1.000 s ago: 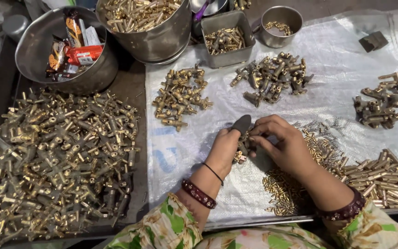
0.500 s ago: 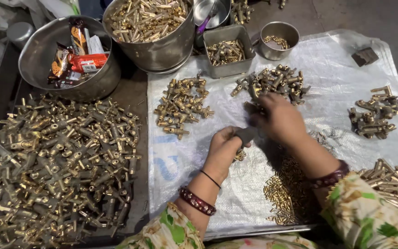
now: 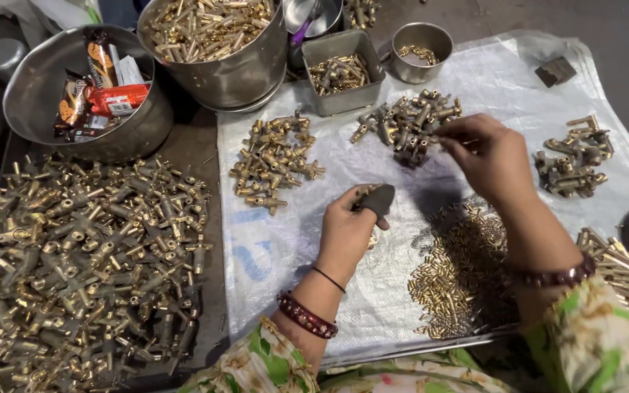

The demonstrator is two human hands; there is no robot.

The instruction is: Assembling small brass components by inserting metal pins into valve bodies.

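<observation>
Shiny yellow brass valve fittings (image 3: 409, 124) lie piled on a crinkled white woven plastic sheet (image 3: 489, 80); the round steel bowls (image 3: 30, 94) look dull, brushed, scuffed.

On the white sheet (image 3: 489, 73), bare lanes run between the brass heaps. One lies between the fittings pile at ten o'clock (image 3: 272, 160) and the central pile (image 3: 405, 124). Another, wider, lies between that central pile and the cluster at three o'clock (image 3: 573, 164). The sheet's lower-left part, at seven o'clock, is open too. The far edge is walled by the square tin (image 3: 340, 73), small cup (image 3: 420, 51) and big steel pot (image 3: 216, 44). The left tray (image 3: 74, 269) is packed full. Small pins (image 3: 460, 269) carpet five o'clock.
</observation>
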